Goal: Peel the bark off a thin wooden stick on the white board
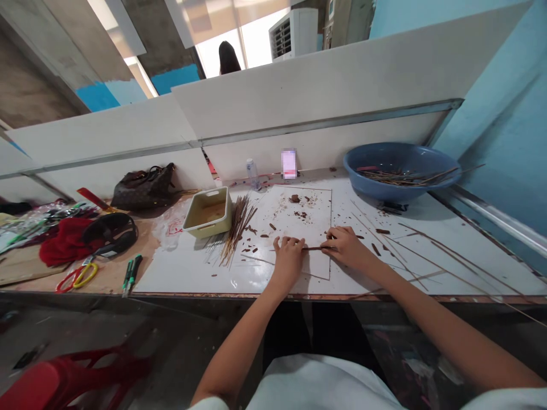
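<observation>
A thin brown stick (314,248) lies level across the white board (318,267), with one end at each of my hands. My left hand (289,259) has its fingers curled over the stick's left end. On the right end, the fingers of my right hand (345,246) are bent and pressed together. Beyond both hands, a dark brown lump (294,198) sits among brown crumbs on the board. A bundle of brown sticks (239,228) lies left of my left hand. Short brown pieces (376,249) are scattered right of my right hand.
A green tub (207,230) with brownish contents stands at the left. At the back right is a blue basin (397,191) holding sticks. Long sticks (453,250) stretch over the table's right side. Scissors (77,277), a handbag (143,188) and a bottle (252,173) are farther left.
</observation>
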`<control>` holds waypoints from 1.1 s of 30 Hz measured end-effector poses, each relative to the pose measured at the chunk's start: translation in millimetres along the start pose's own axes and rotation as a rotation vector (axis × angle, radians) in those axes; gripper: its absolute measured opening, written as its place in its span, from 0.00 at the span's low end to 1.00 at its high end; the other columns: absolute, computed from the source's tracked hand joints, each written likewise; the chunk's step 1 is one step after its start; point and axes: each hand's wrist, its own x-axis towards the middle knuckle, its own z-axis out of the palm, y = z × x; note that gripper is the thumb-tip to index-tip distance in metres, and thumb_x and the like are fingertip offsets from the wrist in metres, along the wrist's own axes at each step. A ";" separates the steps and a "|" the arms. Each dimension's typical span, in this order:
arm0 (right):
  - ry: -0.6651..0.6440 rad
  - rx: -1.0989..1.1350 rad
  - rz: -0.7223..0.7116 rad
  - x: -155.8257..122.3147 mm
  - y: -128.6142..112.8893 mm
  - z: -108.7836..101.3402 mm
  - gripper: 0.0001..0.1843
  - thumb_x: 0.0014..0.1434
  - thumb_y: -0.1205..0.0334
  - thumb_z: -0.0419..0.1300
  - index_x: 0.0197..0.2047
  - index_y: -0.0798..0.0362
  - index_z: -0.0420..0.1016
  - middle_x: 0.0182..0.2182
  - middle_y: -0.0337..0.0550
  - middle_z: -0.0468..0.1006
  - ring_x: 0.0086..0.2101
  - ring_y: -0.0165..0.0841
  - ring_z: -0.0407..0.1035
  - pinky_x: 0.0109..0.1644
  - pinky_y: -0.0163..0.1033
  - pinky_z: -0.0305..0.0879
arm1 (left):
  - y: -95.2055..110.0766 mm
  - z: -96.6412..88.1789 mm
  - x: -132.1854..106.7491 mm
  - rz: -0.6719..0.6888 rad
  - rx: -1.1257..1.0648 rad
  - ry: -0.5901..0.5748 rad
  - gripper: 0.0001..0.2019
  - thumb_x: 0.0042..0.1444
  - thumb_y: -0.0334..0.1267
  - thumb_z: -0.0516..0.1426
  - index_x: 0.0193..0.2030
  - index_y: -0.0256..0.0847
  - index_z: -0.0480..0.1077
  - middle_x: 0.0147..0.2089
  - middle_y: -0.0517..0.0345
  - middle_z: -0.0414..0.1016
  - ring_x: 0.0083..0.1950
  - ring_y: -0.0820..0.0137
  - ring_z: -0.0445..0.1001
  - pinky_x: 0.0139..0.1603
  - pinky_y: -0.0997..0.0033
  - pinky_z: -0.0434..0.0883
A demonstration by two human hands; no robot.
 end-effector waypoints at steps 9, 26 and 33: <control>-0.061 0.063 -0.048 -0.9 8.2 6.0 0.25 0.81 0.55 0.51 0.42 0.50 0.89 0.30 0.44 0.80 0.34 0.36 0.73 0.51 0.48 0.52 | -1.2 5.3 25.3 0.058 -0.137 -0.079 0.09 0.70 0.36 0.63 0.43 0.48 0.87 0.41 0.51 0.83 0.55 0.57 0.71 0.65 0.46 0.57; -0.063 -0.019 -0.060 -12.3 12.4 -5.4 0.24 0.81 0.57 0.50 0.44 0.50 0.88 0.32 0.46 0.84 0.34 0.38 0.73 0.48 0.48 0.49 | -3.6 5.3 24.7 0.057 -0.136 -0.067 0.10 0.72 0.37 0.62 0.42 0.50 0.87 0.42 0.52 0.83 0.56 0.56 0.71 0.63 0.46 0.57; -0.044 0.008 -0.068 0.8 0.9 3.0 0.22 0.81 0.57 0.52 0.47 0.50 0.88 0.31 0.44 0.82 0.34 0.37 0.73 0.51 0.48 0.49 | -6.2 8.6 24.2 0.073 -0.128 -0.050 0.10 0.71 0.39 0.62 0.43 0.50 0.88 0.42 0.50 0.83 0.55 0.55 0.71 0.61 0.46 0.57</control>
